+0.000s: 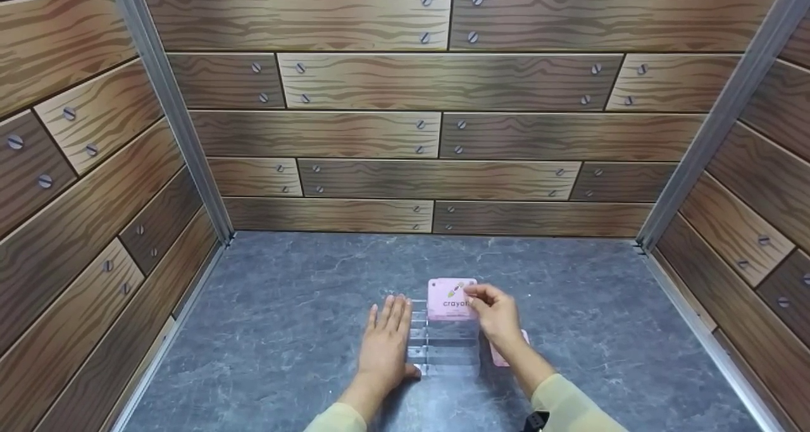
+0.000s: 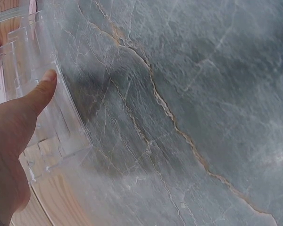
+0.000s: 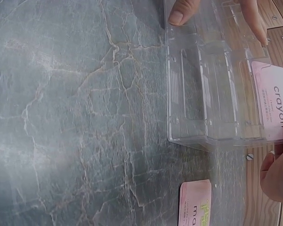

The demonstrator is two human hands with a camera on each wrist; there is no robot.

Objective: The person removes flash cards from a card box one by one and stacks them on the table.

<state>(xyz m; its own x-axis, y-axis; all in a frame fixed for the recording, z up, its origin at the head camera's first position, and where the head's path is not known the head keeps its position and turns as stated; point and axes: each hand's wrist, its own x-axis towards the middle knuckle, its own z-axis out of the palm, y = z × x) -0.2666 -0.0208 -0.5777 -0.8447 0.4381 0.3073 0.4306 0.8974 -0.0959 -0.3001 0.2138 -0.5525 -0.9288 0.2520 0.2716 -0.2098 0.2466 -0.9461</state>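
A clear plastic tiered rack [image 1: 452, 356] stands on the grey marbled tabletop, its steps rising away from me. My left hand [image 1: 385, 346] lies along the rack's left side with long, straight fingers, and its thumb [image 2: 48, 81] rests across the front part in the left wrist view. At the rack's back tier, my right hand [image 1: 500, 318] pinches a pink card [image 1: 446, 298] lettered "crayon" by its right edge. The card stands upright there, its lower edge at the tier in the right wrist view. Right of the rack lies a second pink card [image 3: 193, 205] with green print, partly covered by my right forearm in the head view.
Wood-plank patterned walls [image 1: 367, 135] close off the back and both sides. Metal strips [image 1: 174, 109] run along the corners. A black band [image 1: 536, 421] sits at my right wrist, below the pale yellow sleeve [image 1: 573, 403].
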